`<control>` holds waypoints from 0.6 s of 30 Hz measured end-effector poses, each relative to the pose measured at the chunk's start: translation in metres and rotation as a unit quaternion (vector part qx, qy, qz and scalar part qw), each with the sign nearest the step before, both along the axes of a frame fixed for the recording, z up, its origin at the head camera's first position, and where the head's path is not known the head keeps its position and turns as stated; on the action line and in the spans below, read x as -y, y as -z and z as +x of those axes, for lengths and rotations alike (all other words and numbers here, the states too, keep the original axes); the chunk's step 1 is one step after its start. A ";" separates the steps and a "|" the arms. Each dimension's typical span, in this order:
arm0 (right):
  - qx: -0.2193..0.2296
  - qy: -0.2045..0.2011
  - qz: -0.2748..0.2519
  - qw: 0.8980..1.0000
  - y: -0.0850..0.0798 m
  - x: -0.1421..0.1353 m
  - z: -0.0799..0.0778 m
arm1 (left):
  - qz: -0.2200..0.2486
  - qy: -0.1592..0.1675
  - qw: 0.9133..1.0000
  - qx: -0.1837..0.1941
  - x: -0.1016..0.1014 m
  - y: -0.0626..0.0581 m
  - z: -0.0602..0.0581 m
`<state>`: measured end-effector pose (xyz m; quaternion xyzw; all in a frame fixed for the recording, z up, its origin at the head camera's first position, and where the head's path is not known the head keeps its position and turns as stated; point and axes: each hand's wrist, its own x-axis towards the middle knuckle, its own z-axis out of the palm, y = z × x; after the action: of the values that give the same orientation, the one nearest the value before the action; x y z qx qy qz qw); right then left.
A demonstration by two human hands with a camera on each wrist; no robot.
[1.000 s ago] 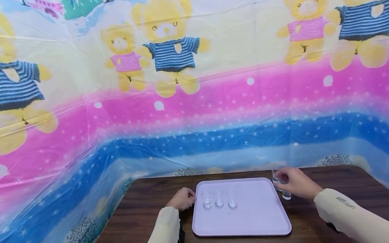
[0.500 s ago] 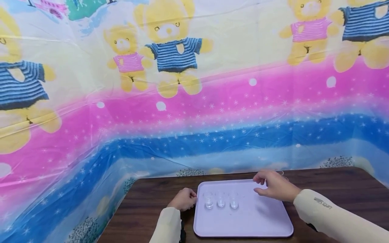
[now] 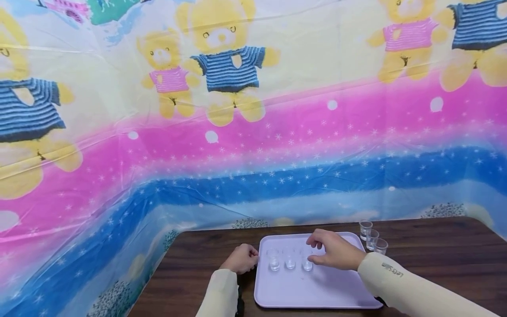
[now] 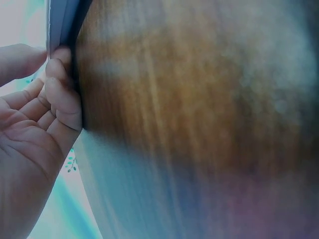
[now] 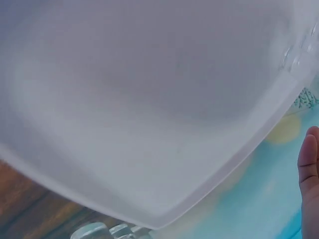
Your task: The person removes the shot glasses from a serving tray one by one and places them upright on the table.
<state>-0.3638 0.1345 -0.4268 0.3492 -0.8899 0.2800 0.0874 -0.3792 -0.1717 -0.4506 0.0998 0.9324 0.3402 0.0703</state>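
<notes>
My left hand [image 3: 240,259] grips the left rim of a lilac tray [image 3: 285,296]. In the left wrist view, the thumb and curled fingertips pinch that tray edge [image 4: 61,25]. Three small clear shot glasses stand in a row on the tray: a left glass [image 3: 274,264], a middle glass [image 3: 290,263] and a right glass [image 3: 306,264]. My right hand [image 3: 336,252] is over the tray beside the right glass, thumb and fingers apart. Whether it touches that glass cannot be told. In the right wrist view only part of the right hand [image 5: 310,184] shows.
Three more shot glasses stand on the dark wooden table [image 3: 435,259] past the tray's right rim: a back glass [image 3: 365,230], a middle one [image 3: 372,240] and a front one [image 3: 381,245], partly behind the right sleeve. A bear-printed cloth [image 3: 277,132] hangs behind the table.
My right hand has let go of the glasses at the tray's right and moved left over the tray to the right glass of the row. The left hand stays at the rim.
</notes>
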 end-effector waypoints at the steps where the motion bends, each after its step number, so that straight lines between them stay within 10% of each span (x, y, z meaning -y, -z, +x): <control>1: -0.001 0.001 0.001 1.000 0.001 0.001 0.000 | 0.000 0.000 1.000 0.001 0.000 0.000 0.000; 18: 0.011 -0.001 -0.005 1.000 0.003 0.010 0.000 | 0.003 0.001 1.000 0.000 0.000 0.000 0.001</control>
<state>-0.3636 0.1246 -0.4298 0.3470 -0.8891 0.2879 0.0789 -0.3780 -0.1719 -0.4501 0.1015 0.9311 0.3432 0.0700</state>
